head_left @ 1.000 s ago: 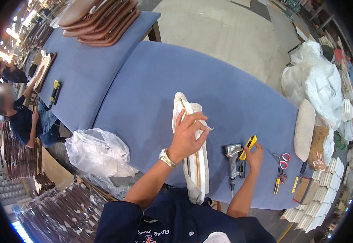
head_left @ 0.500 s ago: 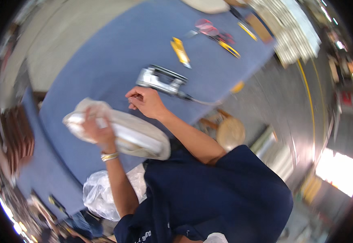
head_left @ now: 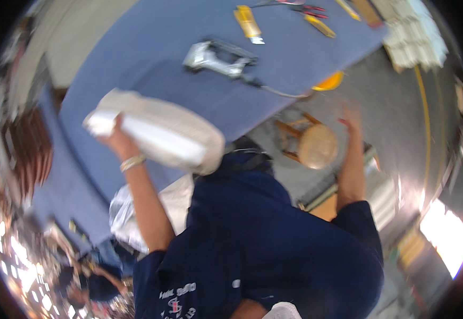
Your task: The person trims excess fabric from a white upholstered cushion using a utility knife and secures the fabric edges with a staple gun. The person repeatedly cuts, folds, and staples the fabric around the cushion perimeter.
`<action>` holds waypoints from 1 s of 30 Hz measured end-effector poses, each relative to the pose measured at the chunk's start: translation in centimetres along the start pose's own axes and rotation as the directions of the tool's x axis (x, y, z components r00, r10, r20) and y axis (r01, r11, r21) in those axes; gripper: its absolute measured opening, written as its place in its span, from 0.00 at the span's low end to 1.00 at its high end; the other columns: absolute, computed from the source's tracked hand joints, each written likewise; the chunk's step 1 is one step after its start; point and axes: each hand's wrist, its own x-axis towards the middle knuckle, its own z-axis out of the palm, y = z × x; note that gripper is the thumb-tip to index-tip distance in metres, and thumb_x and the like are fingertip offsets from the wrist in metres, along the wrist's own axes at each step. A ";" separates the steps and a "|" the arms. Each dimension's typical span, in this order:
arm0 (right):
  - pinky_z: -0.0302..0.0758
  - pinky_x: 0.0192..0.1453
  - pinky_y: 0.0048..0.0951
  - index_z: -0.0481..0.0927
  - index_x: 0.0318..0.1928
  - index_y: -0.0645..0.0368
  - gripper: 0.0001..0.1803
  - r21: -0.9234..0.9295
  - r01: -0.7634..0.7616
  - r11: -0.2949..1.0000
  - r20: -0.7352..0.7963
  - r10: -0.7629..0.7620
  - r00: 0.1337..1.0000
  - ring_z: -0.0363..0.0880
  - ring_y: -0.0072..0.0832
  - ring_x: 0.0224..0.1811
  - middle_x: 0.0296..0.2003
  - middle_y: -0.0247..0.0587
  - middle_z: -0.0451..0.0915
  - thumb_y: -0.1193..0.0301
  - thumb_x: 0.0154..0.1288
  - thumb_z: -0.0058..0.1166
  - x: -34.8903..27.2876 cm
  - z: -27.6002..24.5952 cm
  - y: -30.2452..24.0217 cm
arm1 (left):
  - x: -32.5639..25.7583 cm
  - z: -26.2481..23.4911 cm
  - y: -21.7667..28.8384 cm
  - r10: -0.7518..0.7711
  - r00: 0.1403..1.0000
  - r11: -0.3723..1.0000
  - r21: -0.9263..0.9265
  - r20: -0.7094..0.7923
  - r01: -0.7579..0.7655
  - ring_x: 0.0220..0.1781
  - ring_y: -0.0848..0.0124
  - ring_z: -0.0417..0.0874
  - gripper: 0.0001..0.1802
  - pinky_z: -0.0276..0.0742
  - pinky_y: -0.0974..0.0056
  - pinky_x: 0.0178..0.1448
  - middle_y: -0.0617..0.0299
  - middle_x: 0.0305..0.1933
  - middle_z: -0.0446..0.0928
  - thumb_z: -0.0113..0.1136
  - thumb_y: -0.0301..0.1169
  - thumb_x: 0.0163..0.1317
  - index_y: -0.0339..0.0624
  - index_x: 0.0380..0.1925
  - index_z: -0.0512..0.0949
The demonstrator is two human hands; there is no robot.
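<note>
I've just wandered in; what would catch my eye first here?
Probably the big pale padded piece left of centre, gripped near its far left end by the left hand above the blue table. Next, the silvery metal tool lying beyond it on the table. Off to the right, the blurred right hand appears beside a round wooden stool.

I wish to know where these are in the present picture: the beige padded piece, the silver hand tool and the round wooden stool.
Beige padded piece [head_left: 161, 137]: head view, on its white middle band.
Silver hand tool [head_left: 218, 65]: head view, on its metal body.
Round wooden stool [head_left: 318, 146]: head view, on its seat.
</note>
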 end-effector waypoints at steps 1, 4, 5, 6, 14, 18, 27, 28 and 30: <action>0.84 0.51 0.40 0.52 0.82 0.56 0.48 0.004 -0.011 1.000 0.011 0.011 1.000 0.83 0.41 0.58 0.70 0.53 0.72 0.47 0.74 0.58 -1.9 0.8 -3.9 | 0.0 0.2 0.3 0.027 0.997 0.999 0.034 -0.070 -0.025 0.71 0.54 0.72 0.50 0.68 0.50 0.77 0.49 0.72 0.69 0.71 0.16 0.54 0.37 0.76 0.55; 0.84 0.52 0.34 0.66 0.76 0.57 0.36 0.011 0.076 0.997 0.164 -0.077 0.983 0.84 0.33 0.56 0.63 0.45 0.80 0.52 0.77 0.56 -4.1 4.5 -5.8 | 0.1 2.9 1.1 -0.038 0.998 0.999 0.005 -0.040 0.039 0.74 0.51 0.69 0.65 0.65 0.51 0.79 0.42 0.77 0.61 0.74 0.18 0.52 0.36 0.81 0.35; 0.84 0.52 0.32 0.71 0.73 0.58 0.31 0.058 0.125 0.990 0.277 -0.136 0.951 0.85 0.30 0.55 0.60 0.42 0.82 0.56 0.78 0.56 -4.6 6.5 -5.5 | 0.3 3.4 0.6 -0.030 0.996 0.999 0.017 -0.079 0.031 0.76 0.49 0.67 0.67 0.65 0.52 0.80 0.39 0.77 0.60 0.73 0.19 0.53 0.34 0.81 0.31; 0.83 0.51 0.31 0.74 0.71 0.58 0.27 0.097 0.178 0.979 0.433 -0.203 0.878 0.85 0.27 0.52 0.56 0.39 0.83 0.58 0.79 0.55 -6.7 8.6 -6.5 | -0.8 4.8 1.8 -0.059 0.992 0.997 0.048 -0.109 0.064 0.76 0.49 0.67 0.68 0.64 0.53 0.80 0.37 0.77 0.58 0.73 0.20 0.54 0.34 0.81 0.29; 0.83 0.58 0.34 0.77 0.67 0.59 0.30 0.268 0.502 0.822 0.849 -0.448 0.279 0.84 0.33 0.54 0.59 0.46 0.81 0.58 0.71 0.65 -23.7 19.7 -15.4 | -1.1 6.7 3.3 -0.131 0.969 0.933 0.303 -0.211 0.193 0.74 0.43 0.70 0.71 0.69 0.52 0.78 0.29 0.76 0.58 0.76 0.27 0.52 0.35 0.81 0.28; 0.77 0.68 0.43 0.72 0.70 0.64 0.43 0.248 0.733 0.634 0.759 -0.597 0.259 0.78 0.48 0.65 0.65 0.58 0.76 0.51 0.62 0.72 -25.8 19.1 -16.6 | -0.6 8.0 3.1 -0.086 0.971 0.903 0.395 -0.223 0.171 0.73 0.41 0.72 0.72 0.69 0.52 0.78 0.27 0.76 0.59 0.77 0.30 0.51 0.36 0.81 0.29; 0.71 0.73 0.46 0.72 0.67 0.68 0.43 0.128 0.665 0.735 0.599 -0.592 0.539 0.73 0.55 0.69 0.64 0.61 0.77 0.52 0.61 0.72 -29.1 22.3 -16.2 | 0.1 8.7 3.2 0.165 0.985 0.670 0.738 -0.042 -0.081 0.80 0.33 0.58 0.64 0.59 0.44 0.81 0.17 0.77 0.43 0.72 0.43 0.60 0.43 0.83 0.35; 0.71 0.72 0.46 0.72 0.67 0.68 0.43 0.128 0.666 0.735 0.579 -0.601 0.552 0.74 0.56 0.69 0.64 0.61 0.77 0.53 0.60 0.72 -29.2 22.7 -15.7 | 0.0 8.2 2.6 0.300 0.953 0.628 0.744 0.038 -0.227 0.83 0.32 0.49 0.57 0.53 0.37 0.82 0.22 0.81 0.42 0.71 0.46 0.62 0.45 0.83 0.48; 0.71 0.72 0.46 0.73 0.68 0.66 0.42 0.116 0.712 0.693 0.547 -0.642 0.536 0.74 0.55 0.68 0.65 0.60 0.77 0.56 0.60 0.73 -29.8 22.8 -14.7 | -0.2 6.5 2.9 0.510 0.784 0.247 0.812 0.355 -0.528 0.85 0.33 0.45 0.51 0.49 0.34 0.82 0.28 0.83 0.39 0.70 0.45 0.63 0.52 0.82 0.54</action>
